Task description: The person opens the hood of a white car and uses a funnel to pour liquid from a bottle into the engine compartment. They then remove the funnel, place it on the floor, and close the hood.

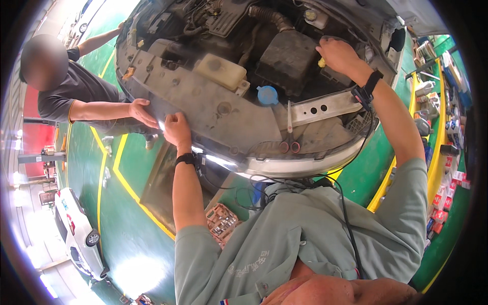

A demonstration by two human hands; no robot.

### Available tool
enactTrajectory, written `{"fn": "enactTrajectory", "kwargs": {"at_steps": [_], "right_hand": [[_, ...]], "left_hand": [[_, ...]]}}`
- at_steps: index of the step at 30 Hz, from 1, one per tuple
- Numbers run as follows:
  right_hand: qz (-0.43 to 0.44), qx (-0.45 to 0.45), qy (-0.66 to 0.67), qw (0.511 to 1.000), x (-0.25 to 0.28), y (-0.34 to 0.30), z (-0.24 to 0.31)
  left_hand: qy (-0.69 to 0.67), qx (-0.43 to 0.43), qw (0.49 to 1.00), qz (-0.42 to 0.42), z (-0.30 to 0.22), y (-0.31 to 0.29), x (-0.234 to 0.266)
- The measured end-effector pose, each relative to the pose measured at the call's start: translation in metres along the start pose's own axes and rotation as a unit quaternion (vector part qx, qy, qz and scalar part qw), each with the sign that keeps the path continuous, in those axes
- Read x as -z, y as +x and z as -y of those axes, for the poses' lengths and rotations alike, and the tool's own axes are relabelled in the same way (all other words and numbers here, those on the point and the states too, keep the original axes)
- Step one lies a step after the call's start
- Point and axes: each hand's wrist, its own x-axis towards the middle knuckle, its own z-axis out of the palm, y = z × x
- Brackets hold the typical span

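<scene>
The left hand (176, 129) grips the edge of the grey front panel (203, 101) at centre left, fingers curled over it. The right hand (338, 53), upper right, pinches a small yellow part (321, 62) beside the black box (287, 60). The panel's long axis runs from upper left down to centre. A co-worker's hand (142, 113) shares the edge; uneven pulling could tilt the panel or make it slip

You wear a pale green short-sleeved work shirt (305, 229), black bands on both wrists, and thin black cables (345, 203) trailing down your chest.
</scene>
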Motion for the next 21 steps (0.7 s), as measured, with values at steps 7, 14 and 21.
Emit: {"fn": "enactTrajectory", "kwargs": {"at_steps": [7,14,21], "right_hand": [[-0.080,0.085,0.023,0.993,0.014,-0.012,0.013],[-0.063,0.140,0.086,0.984,-0.002,-0.001,-0.018],[-0.004,0.023,-0.009,1.000,-0.012,0.014,-0.012]], "left_hand": [[-0.023,-0.002,1.000,-0.002,0.009,0.002,-0.004],[-0.018,-0.012,1.000,-0.007,0.004,0.002,-0.004],[0.041,-0.026,0.999,-0.009,0.019,0.004,-0.011]]}}
